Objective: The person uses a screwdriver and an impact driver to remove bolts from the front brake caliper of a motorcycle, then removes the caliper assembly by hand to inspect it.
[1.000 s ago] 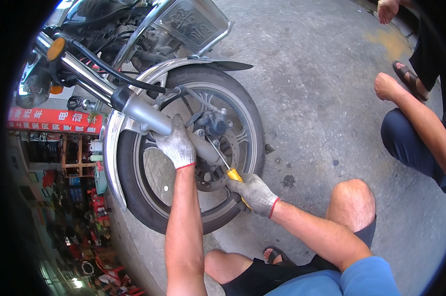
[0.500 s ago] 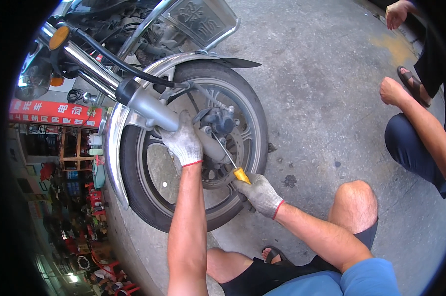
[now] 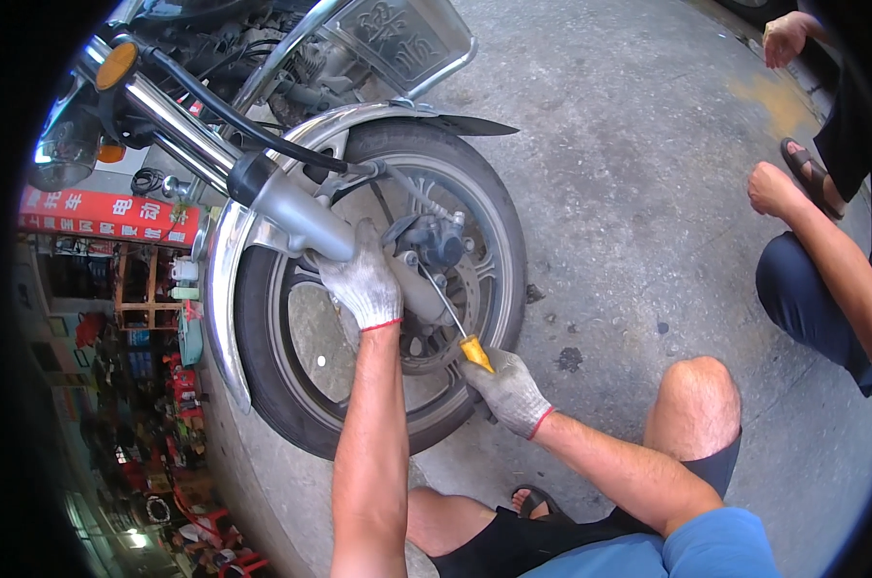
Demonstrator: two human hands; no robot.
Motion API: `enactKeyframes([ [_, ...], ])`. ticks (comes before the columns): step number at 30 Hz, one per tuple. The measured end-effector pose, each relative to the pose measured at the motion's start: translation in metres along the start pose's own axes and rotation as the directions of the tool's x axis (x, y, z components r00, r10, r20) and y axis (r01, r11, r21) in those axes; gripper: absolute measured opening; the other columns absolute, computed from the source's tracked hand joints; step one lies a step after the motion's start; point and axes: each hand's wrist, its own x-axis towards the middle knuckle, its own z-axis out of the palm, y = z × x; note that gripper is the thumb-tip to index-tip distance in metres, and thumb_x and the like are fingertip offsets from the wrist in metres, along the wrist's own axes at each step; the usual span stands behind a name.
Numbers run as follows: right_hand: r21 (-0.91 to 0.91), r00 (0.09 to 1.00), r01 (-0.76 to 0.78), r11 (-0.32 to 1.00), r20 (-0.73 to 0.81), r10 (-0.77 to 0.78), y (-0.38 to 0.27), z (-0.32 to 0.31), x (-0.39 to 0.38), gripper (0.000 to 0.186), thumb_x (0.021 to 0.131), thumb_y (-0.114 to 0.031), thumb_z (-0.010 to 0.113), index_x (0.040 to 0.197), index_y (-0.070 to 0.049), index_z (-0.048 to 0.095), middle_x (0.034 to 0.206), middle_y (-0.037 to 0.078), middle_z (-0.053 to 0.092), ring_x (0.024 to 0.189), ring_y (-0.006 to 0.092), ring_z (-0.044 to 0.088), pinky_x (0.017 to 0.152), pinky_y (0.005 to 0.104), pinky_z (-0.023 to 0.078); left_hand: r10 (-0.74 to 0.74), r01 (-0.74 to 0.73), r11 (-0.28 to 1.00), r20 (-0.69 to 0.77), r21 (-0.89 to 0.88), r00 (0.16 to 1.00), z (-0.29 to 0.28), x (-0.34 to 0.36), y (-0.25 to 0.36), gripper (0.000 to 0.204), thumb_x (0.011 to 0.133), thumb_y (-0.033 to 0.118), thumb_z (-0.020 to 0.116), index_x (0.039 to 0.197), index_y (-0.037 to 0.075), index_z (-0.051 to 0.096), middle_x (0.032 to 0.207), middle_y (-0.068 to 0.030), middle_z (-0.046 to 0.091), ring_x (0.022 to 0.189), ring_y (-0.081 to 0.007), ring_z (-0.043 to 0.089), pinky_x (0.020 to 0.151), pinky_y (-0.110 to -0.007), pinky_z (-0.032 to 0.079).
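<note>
In the head view, my gloved left hand (image 3: 364, 284) grips the lower silver front fork (image 3: 306, 226) of a motorcycle, its fingertips partly hidden behind it. My gloved right hand (image 3: 508, 390), lower and to the right, is closed on a yellow-handled screwdriver (image 3: 477, 354). The screwdriver's thin shaft runs up and left to a fitting on the fork, just below the brake caliper (image 3: 441, 241); where its tip sits is too small to tell exactly. Behind both hands is the spoked alloy wheel with its black tyre (image 3: 475, 183), under a chrome mudguard (image 3: 226, 337).
A crouching person's bare arm (image 3: 826, 275) and dark-clad knee are close on the right; another hand (image 3: 785, 39) shows above. The motorcycle's engine and guard (image 3: 397, 48) are at the top. A red banner (image 3: 108, 212) and cluttered shop shelves (image 3: 147, 313) line the left. My knees frame the bottom.
The whole scene has shifted slightly right in the view. Both my hands keep nearly the same places on the fork and screwdriver. The hand at top right is a little lower.
</note>
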Motion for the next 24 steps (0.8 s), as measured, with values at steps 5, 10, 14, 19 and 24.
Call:
enactKeyframes([
  [5, -0.042, 0.998, 0.044, 0.998, -0.039, -0.045, 0.01, 0.0, 0.003, 0.027, 0.091, -0.026, 0.063, 0.095, 0.001, 0.061, 0.062, 0.007, 0.056, 0.056, 0.0158, 0.054, 0.054, 0.0346, 0.044, -0.08, 0.08, 0.996, 0.023, 0.032, 0.996, 0.0, -0.001, 0.003, 0.057, 0.082, 0.004, 0.069, 0.131, -0.008, 0.044, 0.125, -0.0165, 0.055, 0.109, -0.023, 0.054, 0.097, -0.035, 0.041],
  [10, -0.013, 0.997, 0.054, 0.998, -0.048, -0.054, 0.006, 0.001, 0.001, 0.026, 0.09, -0.024, 0.063, 0.097, 0.001, 0.062, 0.064, 0.007, 0.057, 0.058, 0.0154, 0.054, 0.056, 0.0347, 0.044, -0.113, 0.113, 0.993, 0.01, 0.027, 0.994, 0.0, 0.0, 0.004, 0.056, 0.082, 0.008, 0.072, 0.127, -0.011, 0.044, 0.119, -0.0189, 0.056, 0.105, -0.0238, 0.055, 0.097, -0.035, 0.042],
  [14, 0.019, 0.998, 0.041, 0.999, -0.048, -0.04, 0.007, 0.003, 0.002, 0.027, 0.091, -0.024, 0.063, 0.098, 0.002, 0.062, 0.064, 0.006, 0.056, 0.061, 0.0133, 0.053, 0.057, 0.0339, 0.045, -0.084, 0.084, 0.996, 0.009, 0.026, 0.996, 0.001, 0.0, 0.006, 0.055, 0.081, 0.008, 0.071, 0.126, -0.011, 0.044, 0.118, -0.0184, 0.056, 0.105, -0.0235, 0.055, 0.097, -0.035, 0.041],
  [19, -0.041, 0.994, 0.106, 0.993, -0.03, -0.108, 0.01, 0.0, 0.005, 0.027, 0.091, -0.024, 0.062, 0.1, 0.001, 0.062, 0.066, 0.002, 0.055, 0.057, 0.0095, 0.051, 0.052, 0.0295, 0.043, -0.126, 0.125, 0.992, -0.008, -0.019, 0.992, -0.002, 0.001, 0.006, 0.053, 0.08, 0.007, 0.07, 0.124, -0.009, 0.045, 0.11, -0.0166, 0.058, 0.095, -0.0222, 0.057, 0.089, -0.033, 0.046],
  [24, -0.072, 0.988, -0.114, 0.991, 0.097, 0.121, -0.025, -0.022, 0.0, 0.028, 0.09, -0.025, 0.06, 0.095, 0.002, 0.062, 0.069, 0.003, 0.058, 0.058, 0.0119, 0.055, 0.052, 0.031, 0.044, -0.145, 0.145, 0.989, 0.025, -0.013, 0.989, 0.001, -0.002, 0.016, 0.052, 0.078, 0.008, 0.071, 0.121, -0.008, 0.047, 0.105, -0.0151, 0.059, 0.092, -0.0213, 0.058, 0.085, -0.032, 0.047],
])
